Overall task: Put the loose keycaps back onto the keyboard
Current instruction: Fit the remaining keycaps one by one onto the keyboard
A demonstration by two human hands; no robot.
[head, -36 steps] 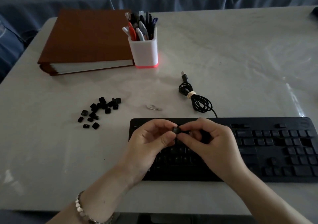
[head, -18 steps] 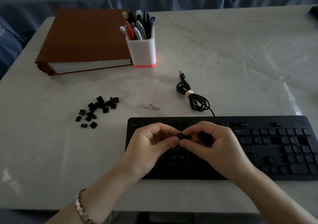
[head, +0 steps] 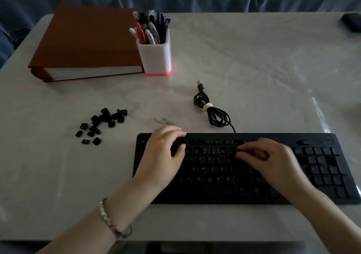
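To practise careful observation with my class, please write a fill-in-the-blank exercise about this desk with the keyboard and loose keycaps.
1. The loose keycaps lie in a pile on the table, to the ____ of the keyboard.
2. The white pen holder stands beside a ____ binder.
3. The right hand pinches one small dark ____ over the keys.
Missing words: left; brown; keycap.

A black keyboard (head: 244, 167) and black keycaps (head: 101, 124) are seen on a pale marbled desk (head: 254, 68); the binder (head: 86, 41) is brown, the pen cup (head: 156, 56) white, red-based.
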